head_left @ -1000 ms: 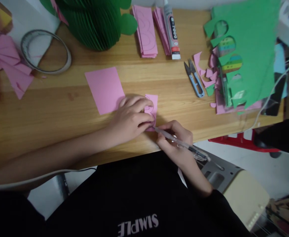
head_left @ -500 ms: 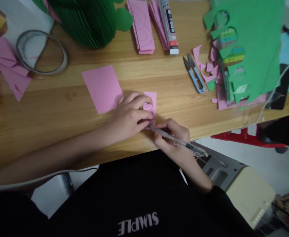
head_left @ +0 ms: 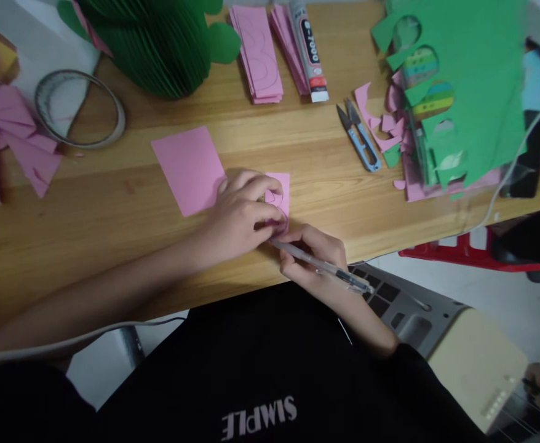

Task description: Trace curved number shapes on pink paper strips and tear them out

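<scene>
My left hand (head_left: 246,206) presses a small pink paper strip (head_left: 285,187) against the table, its fingers curled over it. Dark curved outlines show on the strip; part of it is hidden under the fingers. In my right hand (head_left: 316,252) is a clear-barrelled pen (head_left: 318,263), its tip at the strip's near edge, close to my left fingertips. A plain pink paper square (head_left: 189,169) lies just beyond my left hand, its corner next to my knuckles.
Thread snips (head_left: 360,136) lie right of centre beside pink scraps (head_left: 390,123) and cut green sheets (head_left: 486,92). At the back are a stack of outlined pink strips (head_left: 257,55), a glue tube (head_left: 310,52) and a green pleated paper piece (head_left: 159,49). A tape roll (head_left: 120,117) stands left.
The pen and my right hand have shifted slightly left along the strip's near edge. My left hand keeps its hold on the paper. The whole view has moved a little.
</scene>
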A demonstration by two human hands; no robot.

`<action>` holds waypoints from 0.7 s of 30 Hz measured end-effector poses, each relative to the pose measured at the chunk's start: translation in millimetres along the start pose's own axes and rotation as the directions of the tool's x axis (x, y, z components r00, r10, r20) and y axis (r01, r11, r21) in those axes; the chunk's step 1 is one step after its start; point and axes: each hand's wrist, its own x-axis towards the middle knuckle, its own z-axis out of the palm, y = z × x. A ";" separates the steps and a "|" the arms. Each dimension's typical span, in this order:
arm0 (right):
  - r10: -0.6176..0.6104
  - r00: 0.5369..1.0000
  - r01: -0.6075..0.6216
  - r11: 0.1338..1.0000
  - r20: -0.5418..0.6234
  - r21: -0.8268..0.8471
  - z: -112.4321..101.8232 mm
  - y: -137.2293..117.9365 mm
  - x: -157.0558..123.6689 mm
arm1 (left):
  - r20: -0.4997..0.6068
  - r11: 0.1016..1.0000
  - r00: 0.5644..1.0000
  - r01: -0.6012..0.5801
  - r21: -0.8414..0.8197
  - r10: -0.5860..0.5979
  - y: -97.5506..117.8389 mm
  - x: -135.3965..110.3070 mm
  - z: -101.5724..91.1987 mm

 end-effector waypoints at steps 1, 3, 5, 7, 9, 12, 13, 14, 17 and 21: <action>0.011 1.000 -0.011 1.000 -0.006 0.002 -0.1 0.4 -0.3 | 0.001 1.000 1.000 0.001 0.001 -0.001 0.1 0.1 -0.1; 0.024 0.999 -0.023 1.000 -0.021 0.007 -1.0 1.3 -1.0 | 0.003 1.000 1.000 0.004 0.000 -0.004 0.2 0.2 -0.2; 0.022 0.999 -0.022 1.000 -0.042 0.002 -2.1 1.9 -1.5 | 0.000 1.000 1.000 0.007 -0.002 -0.007 0.2 0.4 -0.3; 0.020 0.999 -0.021 1.000 -0.045 -0.015 -2.5 2.0 -1.7 | 0.001 1.000 1.000 0.008 0.002 -0.008 0.1 0.4 -0.3; 0.015 1.000 -0.015 1.000 -0.028 -0.020 -1.8 1.5 -1.4 | 0.005 1.000 1.000 0.006 0.013 -0.006 0.0 0.3 -0.1; -0.008 1.000 0.008 1.000 0.002 0.000 0.1 0.6 -0.4 | -0.004 1.000 1.000 0.000 0.013 0.000 0.0 0.0 0.2; -0.015 1.000 0.014 1.000 0.009 0.006 0.6 0.4 -0.1 | -0.005 1.000 1.000 -0.001 0.009 0.001 0.0 -0.1 0.2; -0.019 1.000 0.019 1.000 0.012 0.009 0.9 0.3 0.2 | -0.006 1.000 1.000 -0.002 0.005 0.002 0.0 -0.2 0.1; -0.024 1.000 0.024 1.000 0.007 0.015 0.8 0.4 0.3 | -0.008 1.000 1.000 -0.010 0.003 0.011 0.1 -0.1 -0.6; 0.007 1.000 -0.007 1.000 -0.004 0.022 -1.1 1.3 -0.9 | -0.018 0.999 0.999 -0.030 0.020 0.030 -0.1 -0.2 -1.2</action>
